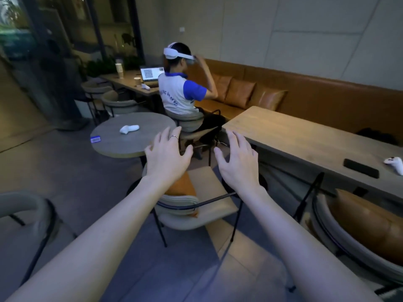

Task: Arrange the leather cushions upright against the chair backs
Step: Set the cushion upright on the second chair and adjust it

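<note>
Leather cushion (pixel 182 186), tan-orange, sat on the chair (pixel 209 205) directly in front of me, tucked against the padded curved backrest and partly hidden behind my left hand (pixel 168 155). Whether it stood fully upright I could not tell; it appeared to lean into the back. My left hand hovered above it with fingers spread wide, gripping nothing, a ring on one finger. My right hand (pixel 238 162) was likewise splayed and empty, above the bare seat pad.

Progress, as I judged it: a second cushion (pixel 366 227) in the right-hand chair (pixel 327 232) already rested against that chair's back, slightly tilted. The chair at the left edge (pixel 26 205) showed no cushion in the visible portion. Three further cushions (pixel 239 92) stood upright along the bench (pixel 327 99) at the wall. I therefore rated the task as partway done, the front chair needing a final check.

Materials: the cushions were smooth, glossy leather, softly creased and plump. The chair frames were thin black metal tubing with pale fabric padding. The round table (pixel 130 140) had a matt, stone-like top; the long table (pixel 294 136) showed pale wood grain.
</note>
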